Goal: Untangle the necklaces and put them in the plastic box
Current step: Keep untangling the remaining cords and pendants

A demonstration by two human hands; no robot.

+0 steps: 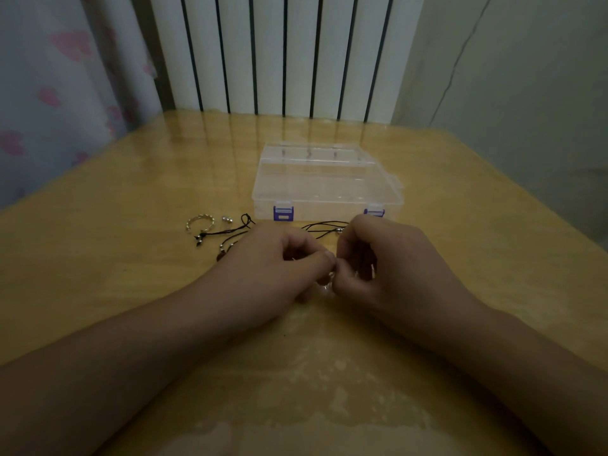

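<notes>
Pinching the necklaces (329,278) just in front of the closed box (325,182), the left hand (279,261) and right hand (378,258) are gripping one knot; tease gently, avoiding tugging cords tight.

Glossy wooden table (131,258) — white ribbed radiator (279,54) behind, pink-patterned curtain (49,77) at left.

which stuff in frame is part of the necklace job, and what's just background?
Job:
- left hand and right hand, pinching a small tangled piece between them
- black cord necklaces on the table
- silver ring-shaped piece
- plastic box, lid closed

Background:
- wooden table
- radiator
- curtain
</notes>
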